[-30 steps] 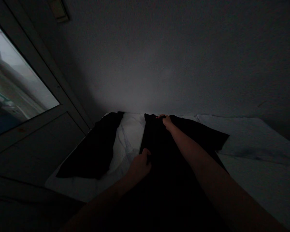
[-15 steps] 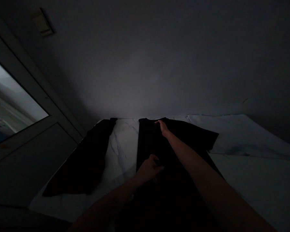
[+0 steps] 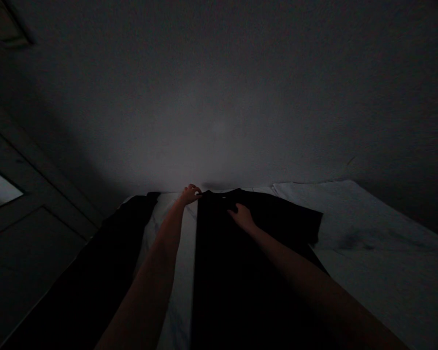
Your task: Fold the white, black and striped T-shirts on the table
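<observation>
A black short-sleeved T-shirt point(image 3: 222, 272) lies spread on a white, grey-veined surface, its collar towards the wall and one sleeve stretched to the right. At the left corner of its shoulder, my left hand point(image 3: 190, 194) has thumb and fingers curled together in a pinch on the fabric edge. My right hand point(image 3: 244, 217) rests over the upper chest just below the collar, thumb and fingers apart. A small pale label shows inside the collar. The dim light hides most folds in the black cloth.
Another black garment point(image 3: 105, 253) lies to the left, a strip of marbled surface point(image 3: 180, 291) between the two. Behind rises a plain grey wall point(image 3: 219, 97). A door with a glass pane point(image 3: 0, 189) stands at far left. White marbled sheeting point(image 3: 365, 218) extends right.
My left hand has reached from above the shirt's middle up to its left shoulder corner. My right hand has come down slightly from the collar. The view has shifted to the right.
</observation>
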The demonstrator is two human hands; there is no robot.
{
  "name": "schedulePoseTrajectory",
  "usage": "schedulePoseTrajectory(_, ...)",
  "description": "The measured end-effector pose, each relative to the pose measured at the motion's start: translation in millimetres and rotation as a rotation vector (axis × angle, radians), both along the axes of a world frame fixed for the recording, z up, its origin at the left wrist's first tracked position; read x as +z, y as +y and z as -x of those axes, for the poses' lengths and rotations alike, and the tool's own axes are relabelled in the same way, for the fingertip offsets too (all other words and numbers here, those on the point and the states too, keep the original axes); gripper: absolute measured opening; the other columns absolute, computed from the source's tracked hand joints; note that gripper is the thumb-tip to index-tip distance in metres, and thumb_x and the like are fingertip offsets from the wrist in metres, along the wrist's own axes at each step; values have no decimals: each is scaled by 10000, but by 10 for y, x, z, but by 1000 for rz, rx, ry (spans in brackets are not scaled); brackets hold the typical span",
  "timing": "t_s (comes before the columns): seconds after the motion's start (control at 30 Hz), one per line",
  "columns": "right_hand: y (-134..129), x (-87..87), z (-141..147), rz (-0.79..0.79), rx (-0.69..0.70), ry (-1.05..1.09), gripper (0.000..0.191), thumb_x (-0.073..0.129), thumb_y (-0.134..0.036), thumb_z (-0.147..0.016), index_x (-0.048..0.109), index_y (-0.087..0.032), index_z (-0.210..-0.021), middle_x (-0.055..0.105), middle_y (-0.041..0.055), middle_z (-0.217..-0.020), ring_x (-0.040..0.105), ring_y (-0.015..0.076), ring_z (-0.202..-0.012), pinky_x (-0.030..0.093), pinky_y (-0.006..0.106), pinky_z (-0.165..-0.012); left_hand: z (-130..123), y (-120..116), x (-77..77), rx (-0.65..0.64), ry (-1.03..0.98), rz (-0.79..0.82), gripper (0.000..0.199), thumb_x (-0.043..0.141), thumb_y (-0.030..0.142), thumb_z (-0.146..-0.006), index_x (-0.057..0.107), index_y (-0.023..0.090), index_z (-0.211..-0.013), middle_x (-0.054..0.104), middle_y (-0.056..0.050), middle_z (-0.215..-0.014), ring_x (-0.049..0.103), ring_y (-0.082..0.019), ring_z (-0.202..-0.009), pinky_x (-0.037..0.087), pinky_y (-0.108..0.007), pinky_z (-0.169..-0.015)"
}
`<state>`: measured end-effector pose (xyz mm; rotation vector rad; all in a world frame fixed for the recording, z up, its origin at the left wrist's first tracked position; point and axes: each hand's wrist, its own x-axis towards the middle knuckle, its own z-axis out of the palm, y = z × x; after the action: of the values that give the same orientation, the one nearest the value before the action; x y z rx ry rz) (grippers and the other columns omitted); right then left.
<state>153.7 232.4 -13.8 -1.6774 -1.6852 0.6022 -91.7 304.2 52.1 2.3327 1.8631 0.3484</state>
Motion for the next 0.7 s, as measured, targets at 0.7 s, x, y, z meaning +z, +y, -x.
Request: schedulePoseTrajectory(0.7, -540, 225, -16, -134, -32, -291, 643, 622, -234, -856, 358, -73, -1419, 532, 254, -1352, 524, 355, -1252, 445, 448, -993, -605, -380, -392, -112, 210, -212, 428, 404, 132, -927, 505, 203, -1336, 436, -139, -1462, 367, -304, -1327, 268, -469, -1085)
